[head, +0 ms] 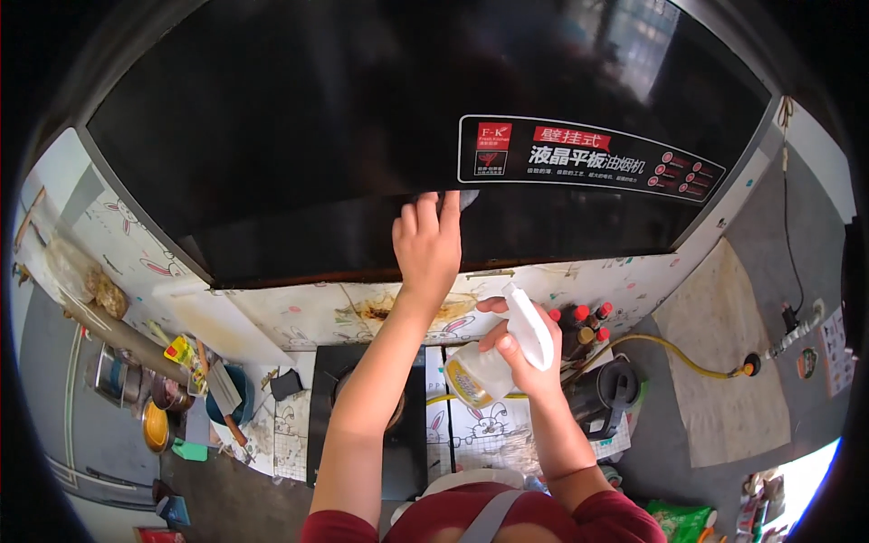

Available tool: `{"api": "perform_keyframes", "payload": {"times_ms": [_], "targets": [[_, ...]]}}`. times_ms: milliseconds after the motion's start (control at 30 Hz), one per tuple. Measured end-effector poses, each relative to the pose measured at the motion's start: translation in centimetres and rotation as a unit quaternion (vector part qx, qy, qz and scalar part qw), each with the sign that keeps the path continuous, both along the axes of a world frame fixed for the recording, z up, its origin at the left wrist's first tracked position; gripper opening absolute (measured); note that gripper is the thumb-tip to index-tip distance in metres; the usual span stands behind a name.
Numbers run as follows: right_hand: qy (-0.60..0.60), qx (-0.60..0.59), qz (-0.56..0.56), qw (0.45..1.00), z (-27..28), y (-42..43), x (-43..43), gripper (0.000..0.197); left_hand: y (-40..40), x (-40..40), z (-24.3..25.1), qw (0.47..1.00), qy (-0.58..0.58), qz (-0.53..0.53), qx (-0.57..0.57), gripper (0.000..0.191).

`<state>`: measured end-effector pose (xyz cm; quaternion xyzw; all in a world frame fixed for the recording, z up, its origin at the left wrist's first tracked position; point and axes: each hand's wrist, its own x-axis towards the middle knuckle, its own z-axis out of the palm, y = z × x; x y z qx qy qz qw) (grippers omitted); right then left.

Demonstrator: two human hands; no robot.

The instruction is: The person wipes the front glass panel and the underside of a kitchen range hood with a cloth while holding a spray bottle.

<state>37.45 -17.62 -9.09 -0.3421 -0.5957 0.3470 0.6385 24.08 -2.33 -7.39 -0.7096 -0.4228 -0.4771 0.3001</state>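
A black glass range hood [305, 136] with a printed label strip fills the upper part of the view. My left hand [428, 237] reaches up to the hood's lower front, its fingertips pressed on a pale, cloth-like piece [468, 197] that shows only in part beside the index finger. Lower and to the right, my right hand [526, 349] grips a spray bottle [482, 373] with a white trigger head and a yellow label, its nozzle pointing up towards the hood.
Below lies a black gas cooktop [339, 421]. Red-capped bottles [582, 326], a dark kettle [604, 394] and a yellow hose [679, 346] are on the right. A cleaver [224, 387] lies across a blue bucket [237, 407] on the left. Brown stains mark the wall [319, 309].
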Motion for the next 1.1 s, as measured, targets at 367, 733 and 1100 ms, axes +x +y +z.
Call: {"api": "perform_keyframes", "payload": {"times_ms": [367, 733, 1100], "targets": [[-0.001, -0.019, -0.012, 1.000, 0.5, 2.6, -0.5, 0.047, -0.3, -2.1, -0.3, 1.000, 0.015, -0.003, -0.005, 0.049], [-0.001, -0.075, -0.039, 0.996, 2.9, 9.8, -3.0, 0.036, -2.3, -7.4, -3.8, 0.994, 0.095, -0.056, -0.012, 0.055], [-0.021, -0.035, -0.064, 0.997, 1.6, 7.2, 0.2, 0.037, 0.6, 0.3, -1.3, 0.999, -0.030, 0.010, 0.012, 0.051]]}}
